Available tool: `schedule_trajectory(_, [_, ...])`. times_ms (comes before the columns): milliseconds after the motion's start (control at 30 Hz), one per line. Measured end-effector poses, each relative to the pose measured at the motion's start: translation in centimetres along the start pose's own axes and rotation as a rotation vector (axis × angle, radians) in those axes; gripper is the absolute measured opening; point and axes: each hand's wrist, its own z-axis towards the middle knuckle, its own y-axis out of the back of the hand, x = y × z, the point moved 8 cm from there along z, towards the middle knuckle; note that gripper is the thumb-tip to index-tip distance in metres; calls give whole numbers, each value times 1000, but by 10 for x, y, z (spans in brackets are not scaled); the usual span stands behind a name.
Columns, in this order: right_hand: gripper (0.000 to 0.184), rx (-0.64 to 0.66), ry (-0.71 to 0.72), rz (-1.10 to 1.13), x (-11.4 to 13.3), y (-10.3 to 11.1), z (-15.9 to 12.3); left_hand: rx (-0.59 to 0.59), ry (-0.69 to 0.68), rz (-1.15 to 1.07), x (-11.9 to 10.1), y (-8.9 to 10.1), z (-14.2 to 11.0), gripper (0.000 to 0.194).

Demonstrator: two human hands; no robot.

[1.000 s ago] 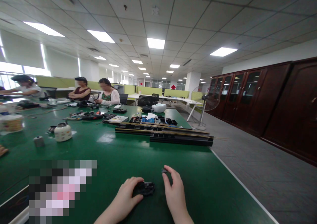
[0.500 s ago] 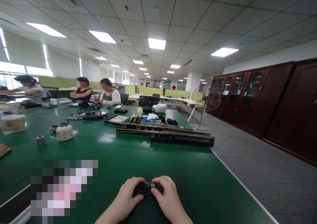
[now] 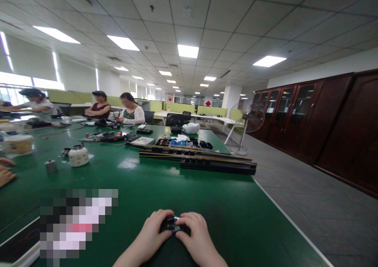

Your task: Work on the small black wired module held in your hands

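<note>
A small black plastic part (image 3: pixel 170 225) with a silvery piece on it is held low over the green table (image 3: pixel 236 208), near the bottom middle of the view. My left hand (image 3: pixel 154 230) grips its left end between thumb and fingers. From the other side, my right hand (image 3: pixel 195 232) closes on the right end, its fingertips covering much of that side. The fingers of both hands almost meet around the part, so its exact kind cannot be made out.
Black rails (image 3: pixel 218 166) with thin brass-coloured rods lie across the table ahead. A white jar (image 3: pixel 78 156) and a grey metal cylinder (image 3: pixel 51 166) stand at left, near another person's hands (image 3: pixel 6 173). A white-edged device (image 3: pixel 22 239) lies bottom left. Farther back are tools (image 3: pixel 110 137).
My right hand's fingers have shifted left over the black part, and the part looks turned, its silvery piece sitting differently. More of the other person's hands shows at the left edge.
</note>
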Motion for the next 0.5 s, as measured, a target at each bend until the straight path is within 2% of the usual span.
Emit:
schedule_trajectory(100, [20, 32, -26, -57, -2, -3, -1, -3, -4, 6, 1, -1, 0, 41])
schedule_trajectory(500, [22, 40, -53, -51, 1, -4, -5, 17, 9, 57, -1, -3, 0, 41])
